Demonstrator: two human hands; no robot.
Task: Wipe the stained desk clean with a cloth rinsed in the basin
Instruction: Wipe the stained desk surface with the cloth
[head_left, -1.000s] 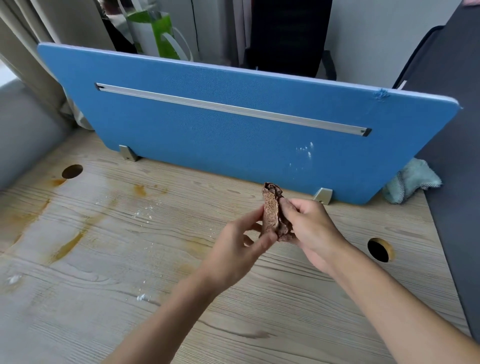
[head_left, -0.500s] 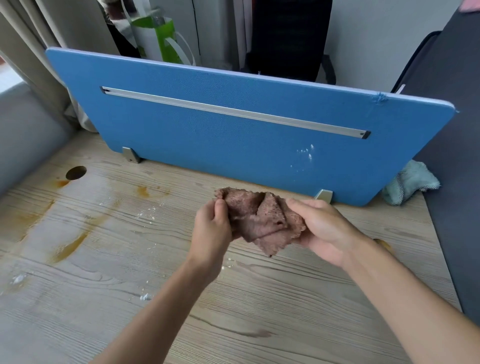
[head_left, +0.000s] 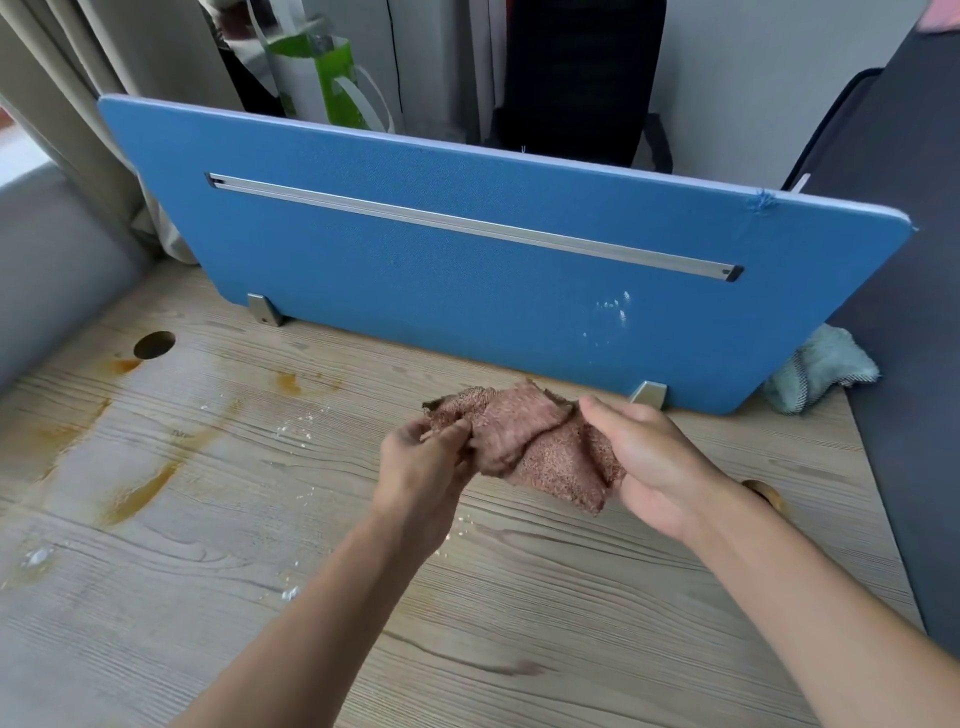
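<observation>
Orange-brown stains streak the desk's left side, thin and smeared along the pale, grey-brown wood grain. A round cable hole sits near the far left corner with a rusty smear at its rim. White crumbs lie scattered between the stains and the middle of the desk.

Along the far edge stands a blue fabric screen with rounded corners, a long aluminium rail across it, and two metal feet, the left and the right. A few white specks dot its lower right part.

Near the middle of the desk, raised above it, the left hand pinches the left corner of a brown, nubbly terry cloth between thumb and fingertips. The cloth hangs crumpled and partly spread in soft folds. The right hand grips its right side, thumb on top and fingers curled beneath.

At the far right corner a teal rag lies bunched, touching the screen's end.
</observation>
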